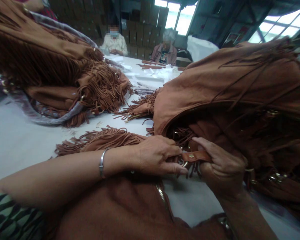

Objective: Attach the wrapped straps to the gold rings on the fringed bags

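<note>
Head view: both hands on a short brown leather strap with a brass-coloured stud — left hand clamped at its metal ring end, right hand pinching the other end between thumb and fingers. Strap sits above the tabletop, just beyond an unzipped brown bag nearest the wearer. Big brown bag at right, opening toward the hands; fringed bags piled at left — two people seated across the tabletop, cardboard boxes stacked behind them
</note>
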`<state>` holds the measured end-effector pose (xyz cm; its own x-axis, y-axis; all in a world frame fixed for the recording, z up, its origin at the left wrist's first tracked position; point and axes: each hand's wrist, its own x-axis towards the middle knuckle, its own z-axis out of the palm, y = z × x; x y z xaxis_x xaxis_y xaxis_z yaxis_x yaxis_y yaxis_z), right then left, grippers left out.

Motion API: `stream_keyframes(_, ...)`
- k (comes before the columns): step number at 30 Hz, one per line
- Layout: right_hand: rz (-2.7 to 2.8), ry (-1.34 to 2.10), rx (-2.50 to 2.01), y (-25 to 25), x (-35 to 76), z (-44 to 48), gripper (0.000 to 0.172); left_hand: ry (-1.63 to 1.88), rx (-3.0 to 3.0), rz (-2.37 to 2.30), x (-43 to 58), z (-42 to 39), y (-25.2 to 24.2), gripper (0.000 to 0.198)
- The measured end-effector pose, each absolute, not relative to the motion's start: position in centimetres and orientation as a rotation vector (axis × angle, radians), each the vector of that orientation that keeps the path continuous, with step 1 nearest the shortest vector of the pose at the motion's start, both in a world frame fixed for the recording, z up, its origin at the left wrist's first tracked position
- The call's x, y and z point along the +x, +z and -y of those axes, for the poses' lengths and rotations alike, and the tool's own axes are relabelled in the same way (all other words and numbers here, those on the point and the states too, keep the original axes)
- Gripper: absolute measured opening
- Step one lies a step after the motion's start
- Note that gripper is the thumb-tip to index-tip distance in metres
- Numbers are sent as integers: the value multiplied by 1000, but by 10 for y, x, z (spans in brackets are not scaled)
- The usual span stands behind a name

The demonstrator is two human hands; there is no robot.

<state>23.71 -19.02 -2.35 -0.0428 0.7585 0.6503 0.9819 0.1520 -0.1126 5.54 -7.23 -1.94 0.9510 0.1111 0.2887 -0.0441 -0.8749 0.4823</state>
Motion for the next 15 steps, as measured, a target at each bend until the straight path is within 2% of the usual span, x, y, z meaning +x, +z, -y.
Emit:
stream_keyframes(9, 1846, -811, -1562, -23, 237, 194, 41, 264, 2689, -221, 59, 77, -15, 38)
stream_keyframes(15, 1873, -719, -1658, -25, 237, 191, 40, 283, 2685, -290, 60, 80, -13, 43)
